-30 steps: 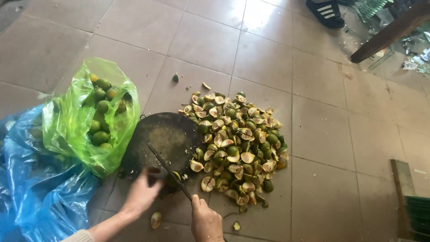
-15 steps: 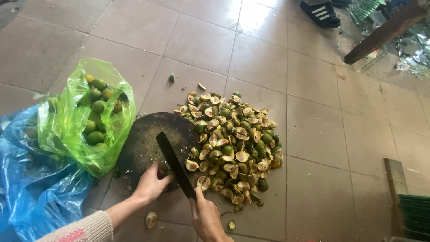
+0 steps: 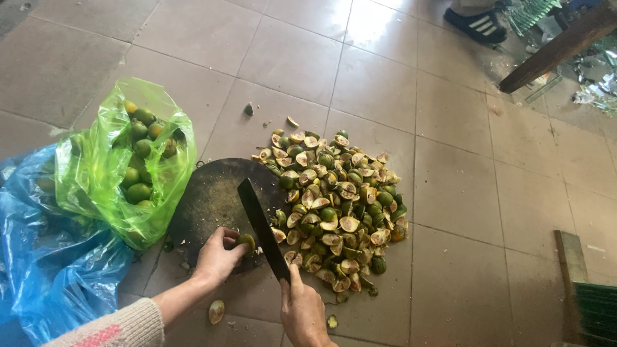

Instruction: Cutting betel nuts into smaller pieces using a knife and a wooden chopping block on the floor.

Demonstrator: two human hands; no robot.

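So we're mid-chop here: our left hand (image 3: 218,256) is pinching one small green fruit (image 3: 245,241) down on the near edge of the round dark chopping board (image 3: 205,199), fingers curled around it, and our right hand (image 3: 302,311) is closed tight on the handle of the long dark knife (image 3: 262,228), blade angled up across the board's right side, just beside that fruit. It looks like the edge is hovering next to it rather than biting in yet, though from this angle we can't really tell if it's touching. The pile of cut halves (image 3: 337,205) sits off the board's right edge on the tiled floor (image 3: 450,193), and the whole ones wait in the green plastic bag (image 3: 128,167) at the board's left edge, leaning on a blue bag (image 3: 45,257). The next move, we reckon, calls for lining the blade over the fruit's middle with fingertips tucked clear, since it's round and could roll.
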